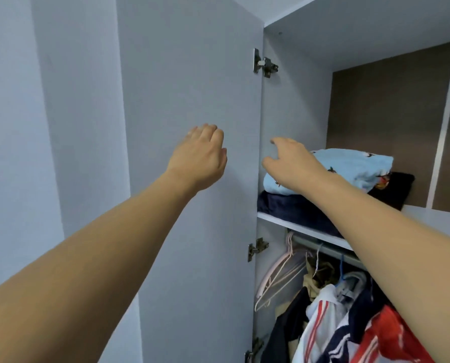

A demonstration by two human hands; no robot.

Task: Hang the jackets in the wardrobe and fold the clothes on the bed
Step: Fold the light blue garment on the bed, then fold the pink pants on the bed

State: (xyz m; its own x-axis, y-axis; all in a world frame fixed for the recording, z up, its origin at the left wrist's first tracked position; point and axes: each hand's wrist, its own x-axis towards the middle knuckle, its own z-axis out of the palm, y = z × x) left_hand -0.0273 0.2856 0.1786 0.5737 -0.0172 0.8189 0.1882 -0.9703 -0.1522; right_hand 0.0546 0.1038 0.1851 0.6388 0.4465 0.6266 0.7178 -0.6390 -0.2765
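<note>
2 bare forearms, no sleeves, left hand [200, 155] and right hand [292, 163] ringless.

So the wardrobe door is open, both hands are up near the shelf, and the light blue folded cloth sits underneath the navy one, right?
Not quite. The head view shows the light blue cloth on top of the navy one, not underneath. The rest holds: the door is open, and the left hand and right hand are up near the shelf.
</note>
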